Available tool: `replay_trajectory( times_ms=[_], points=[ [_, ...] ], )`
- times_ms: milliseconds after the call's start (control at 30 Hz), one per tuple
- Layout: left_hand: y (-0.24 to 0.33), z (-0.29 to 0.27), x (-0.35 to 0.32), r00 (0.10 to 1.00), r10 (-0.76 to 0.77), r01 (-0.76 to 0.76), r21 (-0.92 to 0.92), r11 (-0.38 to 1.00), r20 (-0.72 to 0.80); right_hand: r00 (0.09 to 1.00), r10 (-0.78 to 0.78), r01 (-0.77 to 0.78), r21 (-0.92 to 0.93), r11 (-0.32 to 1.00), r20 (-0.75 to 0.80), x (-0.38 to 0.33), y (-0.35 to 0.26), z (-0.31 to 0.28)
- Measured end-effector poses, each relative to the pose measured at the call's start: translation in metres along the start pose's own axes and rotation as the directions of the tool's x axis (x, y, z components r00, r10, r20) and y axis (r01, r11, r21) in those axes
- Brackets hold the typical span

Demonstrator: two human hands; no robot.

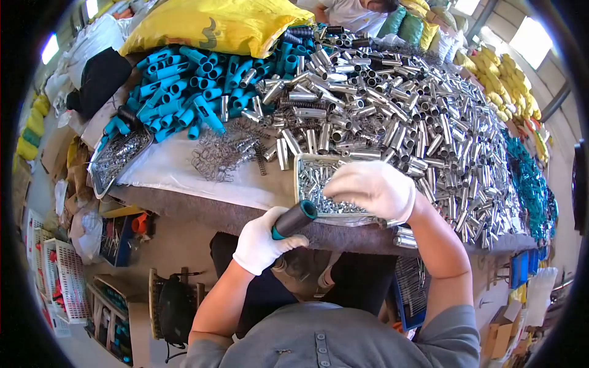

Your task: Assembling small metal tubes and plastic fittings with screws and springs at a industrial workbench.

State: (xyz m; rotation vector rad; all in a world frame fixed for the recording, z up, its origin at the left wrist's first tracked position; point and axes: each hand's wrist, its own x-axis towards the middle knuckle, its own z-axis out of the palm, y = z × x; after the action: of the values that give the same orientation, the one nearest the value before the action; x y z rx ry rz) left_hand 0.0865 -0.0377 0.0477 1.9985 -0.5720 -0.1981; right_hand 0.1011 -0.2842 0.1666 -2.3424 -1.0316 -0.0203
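Note:
A short black tube with a teal inner rim (pixel 291 222) is gripped in my gloved left hand (pixel 257 244), its open end tilted up to the right, just off the table's front edge. My gloved right hand (pixel 379 191) hovers over a shallow pale tray (pixel 297 179) of small shiny metal pins or screws. Its fingers curl together and point left, slightly blurred; whatever they pinch, if anything, cannot be made out. Behind the tray spreads a big heap of chrome metal sleeves (pixel 442 132). Tangled wire springs (pixel 215 156) lie to the tray's left.
Teal slotted tubes (pixel 178 86) are piled at the back left under a yellow sack (pixel 208 27). A metal tray (pixel 98 175) of small parts sits at the table's left corner. Another person (pixel 353 17) is across the table. Below stand white crates (pixel 69 282) and a blue bin (pixel 412 320).

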Motion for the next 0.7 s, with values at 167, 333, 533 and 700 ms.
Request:
replay_trajectory(
  times_ms=[167, 333, 533, 700],
  points=[
    [0.001, 0.002, 0.009, 0.941, 0.322, -0.287, 0.258, 0.923, -0.106, 0.995, -0.072, 0.084, -0.192, 0.978, 0.067, -0.002, -0.015, 0.002],
    [0.003, -0.021, 0.021, 0.909, 0.391, -0.345, 0.262, 0.901, -0.147, 0.956, 0.214, -0.254, 0.196, 0.947, 0.203, 0.024, -0.026, -0.004],
    [0.028, -0.044, 0.092, 0.812, 0.519, -0.578, -0.252, 0.776, -0.266, 0.89, 0.236, -0.219, 0.088, 0.972, -0.39, 0.137, 0.144, -0.052],
    [-0.013, -0.028, 0.146, 0.691, 0.534, -0.644, -0.079, 0.761, -0.487, 0.858, 0.27, -0.461, -0.424, 0.779, -0.438, 0.223, 0.26, -0.099]
  ],
)
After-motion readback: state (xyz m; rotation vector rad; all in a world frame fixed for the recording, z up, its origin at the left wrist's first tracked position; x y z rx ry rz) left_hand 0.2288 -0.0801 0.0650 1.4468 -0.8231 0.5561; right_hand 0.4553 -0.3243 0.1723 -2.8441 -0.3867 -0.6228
